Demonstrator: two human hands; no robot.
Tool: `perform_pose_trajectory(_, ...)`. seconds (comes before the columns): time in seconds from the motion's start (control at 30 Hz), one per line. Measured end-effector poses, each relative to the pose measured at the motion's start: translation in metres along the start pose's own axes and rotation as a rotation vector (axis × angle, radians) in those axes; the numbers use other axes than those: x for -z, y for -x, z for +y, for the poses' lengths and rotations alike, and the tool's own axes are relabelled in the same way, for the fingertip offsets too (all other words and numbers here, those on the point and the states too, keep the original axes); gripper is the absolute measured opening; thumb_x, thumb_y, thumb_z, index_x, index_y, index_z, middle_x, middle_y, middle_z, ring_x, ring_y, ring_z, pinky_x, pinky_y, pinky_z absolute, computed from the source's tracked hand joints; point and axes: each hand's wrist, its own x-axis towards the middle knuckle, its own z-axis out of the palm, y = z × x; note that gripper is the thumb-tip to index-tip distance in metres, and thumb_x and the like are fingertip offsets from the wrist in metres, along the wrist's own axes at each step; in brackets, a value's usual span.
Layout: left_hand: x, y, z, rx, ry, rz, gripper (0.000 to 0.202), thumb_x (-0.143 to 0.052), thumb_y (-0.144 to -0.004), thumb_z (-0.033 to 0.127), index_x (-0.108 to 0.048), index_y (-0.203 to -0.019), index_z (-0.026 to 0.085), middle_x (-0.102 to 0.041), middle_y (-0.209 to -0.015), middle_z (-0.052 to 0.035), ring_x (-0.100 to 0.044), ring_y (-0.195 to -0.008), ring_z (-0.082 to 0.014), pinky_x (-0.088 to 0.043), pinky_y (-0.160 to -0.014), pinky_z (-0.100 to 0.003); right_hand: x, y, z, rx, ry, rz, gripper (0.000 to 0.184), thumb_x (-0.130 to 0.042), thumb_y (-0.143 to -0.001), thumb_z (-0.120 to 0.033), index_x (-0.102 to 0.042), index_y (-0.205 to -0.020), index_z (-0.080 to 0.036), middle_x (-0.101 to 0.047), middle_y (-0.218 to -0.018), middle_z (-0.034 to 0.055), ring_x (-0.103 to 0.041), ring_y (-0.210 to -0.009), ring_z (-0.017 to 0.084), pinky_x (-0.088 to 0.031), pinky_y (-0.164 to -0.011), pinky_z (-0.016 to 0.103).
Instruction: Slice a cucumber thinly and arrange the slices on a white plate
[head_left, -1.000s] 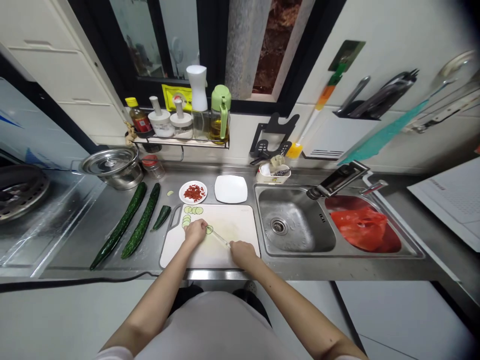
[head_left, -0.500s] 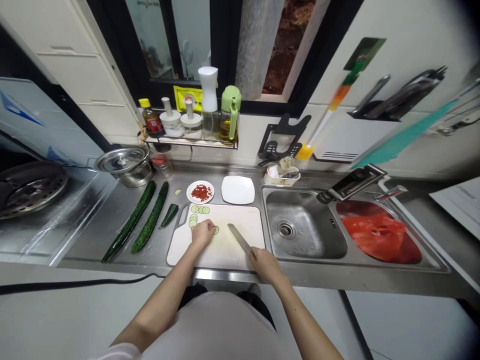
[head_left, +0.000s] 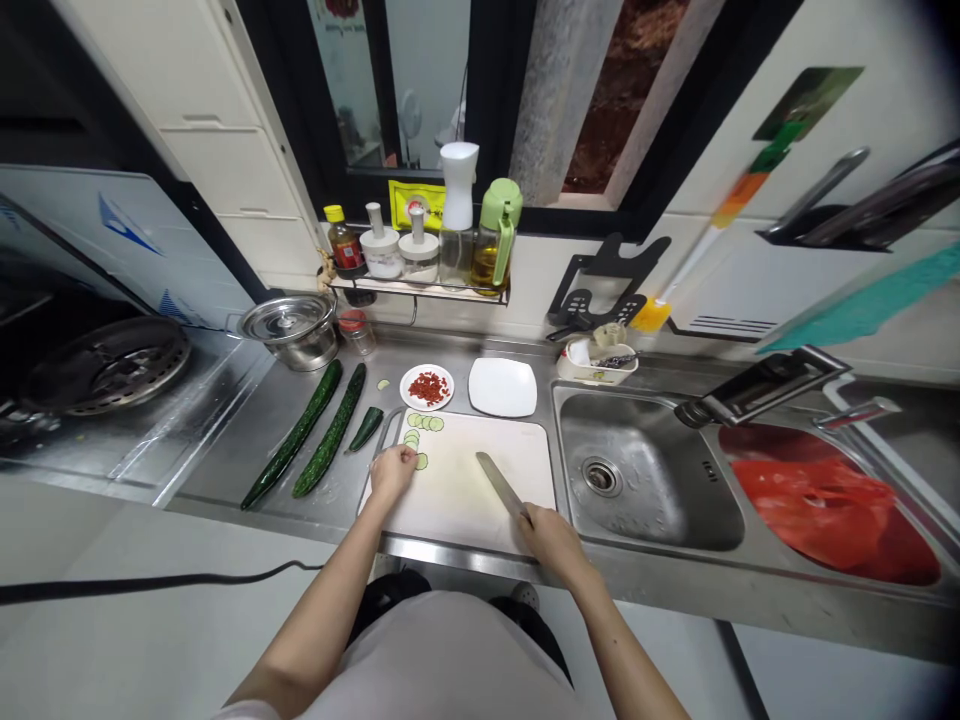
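My left hand [head_left: 394,474] is over the left part of the white cutting board [head_left: 457,510], thumb and fingers pinched together at a cucumber slice [head_left: 421,461]. More thin slices [head_left: 425,423] lie overlapped in a row along the board's upper left, with a short stack [head_left: 411,438] just below them. My right hand [head_left: 553,540] grips the handle of a kitchen knife [head_left: 501,484], its blade slanting up and left, low over the board. A cut piece of cucumber [head_left: 365,429] and two long cucumbers [head_left: 330,430] lie left of the board.
Behind the board stand a small plate of red berries [head_left: 427,387] and a white square plate [head_left: 502,387]. The sink [head_left: 645,470] is to the right, with a red plastic bag [head_left: 825,505] in its second basin. A lidded steel pot [head_left: 300,340] stands back left, below the bottle shelf [head_left: 427,288].
My left hand has moved left across the board, bringing the cucumber slice closer to the stack. The knife stays in my right hand over the board. The camera view has shifted left.
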Motion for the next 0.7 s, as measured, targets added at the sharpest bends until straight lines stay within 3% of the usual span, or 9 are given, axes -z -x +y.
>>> perform_pose_trajectory(0.2, 0.005, -0.014, -0.013, 0.034, 0.000, 0.042, 0.019, -0.058, -0.080, 0.036, -0.069, -0.091, 0.025, -0.073, -0.089, 0.0009, -0.064, -0.088, -0.0179, -0.039, -0.075, -0.027, -0.002, -0.001, -0.001, 0.002, 0.005, 0.000, 0.032, -0.033, -0.092, -0.029, -0.063, -0.097, -0.017, -0.069, -0.098, 0.0123, -0.063, -0.093, 0.023, -0.037, -0.069, 0.029)
perform_pose_trajectory(0.47, 0.012, -0.016, -0.015, 0.030, -0.025, 0.068, 0.017, -0.057, -0.079, 0.032, -0.068, -0.090, 0.027, -0.072, -0.088, 0.0006, -0.064, -0.093, -0.0198, -0.038, -0.084, -0.032, 0.002, 0.000, -0.002, -0.002, 0.012, -0.014, 0.031, -0.034, -0.092, -0.029, -0.062, -0.096, -0.018, -0.069, -0.099, 0.0119, -0.063, -0.093, 0.023, -0.036, -0.066, 0.027)
perform_pose_trajectory(0.7, 0.012, -0.015, -0.015, 0.028, -0.048, 0.054, 0.019, -0.055, -0.080, 0.032, -0.067, -0.094, 0.028, -0.072, -0.089, 0.0006, -0.064, -0.092, -0.0195, -0.039, -0.082, -0.030, 0.001, -0.003, -0.002, -0.008, 0.017, -0.020, 0.031, -0.035, -0.092, -0.030, -0.063, -0.098, -0.018, -0.069, -0.100, 0.0117, -0.063, -0.093, 0.022, -0.036, -0.068, 0.027)
